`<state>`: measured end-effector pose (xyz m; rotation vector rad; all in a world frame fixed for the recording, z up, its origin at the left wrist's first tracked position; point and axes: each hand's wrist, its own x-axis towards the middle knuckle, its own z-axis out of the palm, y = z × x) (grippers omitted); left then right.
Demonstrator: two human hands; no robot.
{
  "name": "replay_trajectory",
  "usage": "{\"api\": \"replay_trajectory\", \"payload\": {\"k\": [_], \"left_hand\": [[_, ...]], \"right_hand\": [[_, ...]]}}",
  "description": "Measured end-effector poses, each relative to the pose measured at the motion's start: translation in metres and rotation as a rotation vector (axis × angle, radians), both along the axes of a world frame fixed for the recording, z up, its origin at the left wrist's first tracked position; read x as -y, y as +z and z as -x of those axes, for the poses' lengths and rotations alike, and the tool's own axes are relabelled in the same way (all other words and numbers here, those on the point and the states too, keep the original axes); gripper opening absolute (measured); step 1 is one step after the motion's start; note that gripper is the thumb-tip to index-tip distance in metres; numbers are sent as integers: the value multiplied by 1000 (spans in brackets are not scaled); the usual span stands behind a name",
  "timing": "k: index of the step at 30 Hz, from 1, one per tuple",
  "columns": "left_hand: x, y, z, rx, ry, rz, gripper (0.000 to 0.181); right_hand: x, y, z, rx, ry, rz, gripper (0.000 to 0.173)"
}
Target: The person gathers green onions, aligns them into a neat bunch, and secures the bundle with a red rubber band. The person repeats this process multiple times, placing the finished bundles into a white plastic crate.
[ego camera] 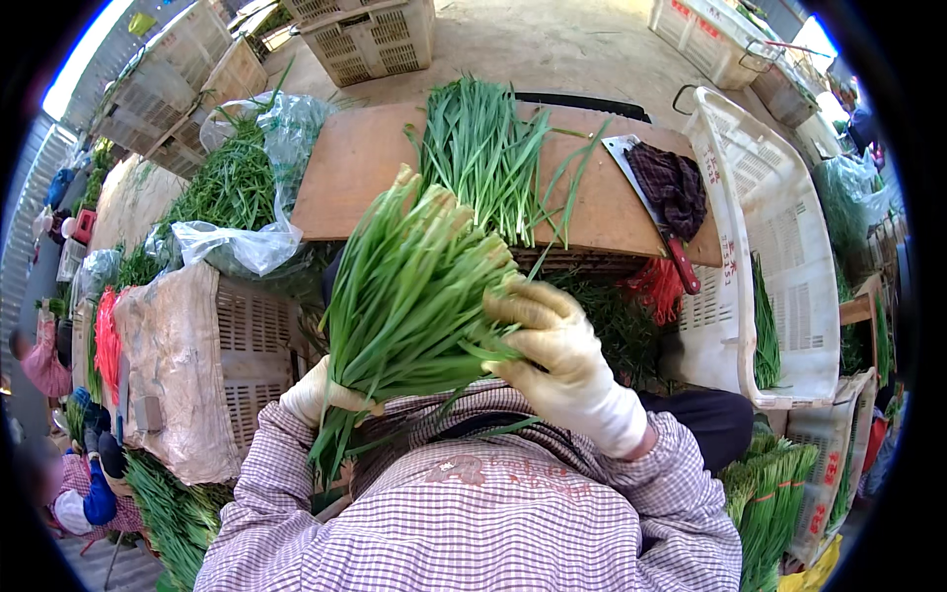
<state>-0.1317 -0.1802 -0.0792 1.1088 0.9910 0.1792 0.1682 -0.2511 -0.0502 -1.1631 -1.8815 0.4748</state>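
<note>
A thick bunch of garlic chives is held in front of my chest, its pale stem ends pointing up and away. My left hand, in a pale work glove, closes around the lower leafy part of it. My right hand, gloved and slightly blurred, touches the bunch's right side with curved fingers. Whether it pinches any leaves cannot be told. Beyond the bunch, a pile of loose chives lies on the wooden board. Right of the pile is a cleaver with a red handle, partly under a dark cloth.
A white plastic crate stands right of the board. At left, a plastic bag holds loose greens, near a covered crate. Red ties hang below the board. Tied bunches stand at lower right. People sit at far left.
</note>
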Motion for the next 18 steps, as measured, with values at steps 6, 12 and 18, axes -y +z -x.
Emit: {"api": "replay_trajectory", "payload": {"k": [6,12,18], "left_hand": [[2,0,20,87,148,148,62],[5,-2,18,125,129,119,63],[-1,1,12,65,-3,71,63]], "right_hand": [[39,25,-37,-993,-122,897,22],[15,17,-74,-327,-220,708,58],[-33,-12,-9,-739,-81,886,31]]}}
